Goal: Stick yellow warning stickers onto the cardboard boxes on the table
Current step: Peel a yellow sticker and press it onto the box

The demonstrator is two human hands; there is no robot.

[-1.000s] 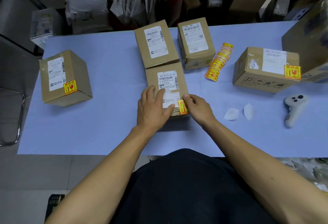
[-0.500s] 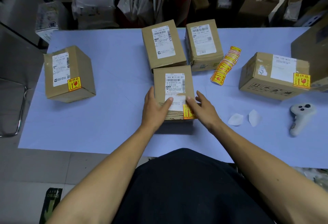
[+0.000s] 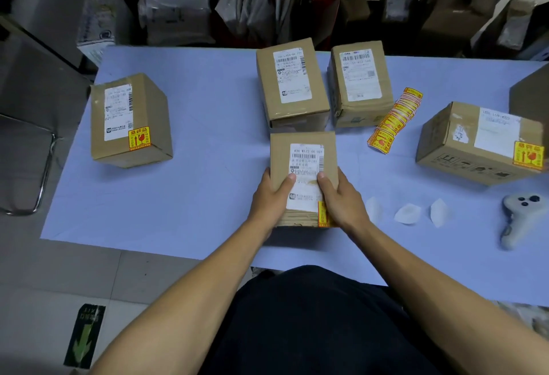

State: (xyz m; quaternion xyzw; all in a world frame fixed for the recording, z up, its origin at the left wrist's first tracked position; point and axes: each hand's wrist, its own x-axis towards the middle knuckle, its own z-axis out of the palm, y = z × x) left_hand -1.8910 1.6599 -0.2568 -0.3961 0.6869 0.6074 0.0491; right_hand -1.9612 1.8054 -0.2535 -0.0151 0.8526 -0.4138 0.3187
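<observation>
A small cardboard box with a white shipping label stands at the table's near middle. My left hand grips its left side and my right hand grips its right side, thumbs on top. A yellow warning sticker sits at its near right corner, partly under my right hand. A strip of yellow stickers lies to the right. Two boxes without yellow stickers, one and another, stand behind. The left box and the right box each carry a yellow sticker.
Three white backing scraps lie right of my right hand. A white controller rests near the right front edge. A large box fills the far right. The blue table has bags and cartons behind it.
My right hand left the yellow sticker and moved onto the box's right side. Both hands now clasp the box from either side.
</observation>
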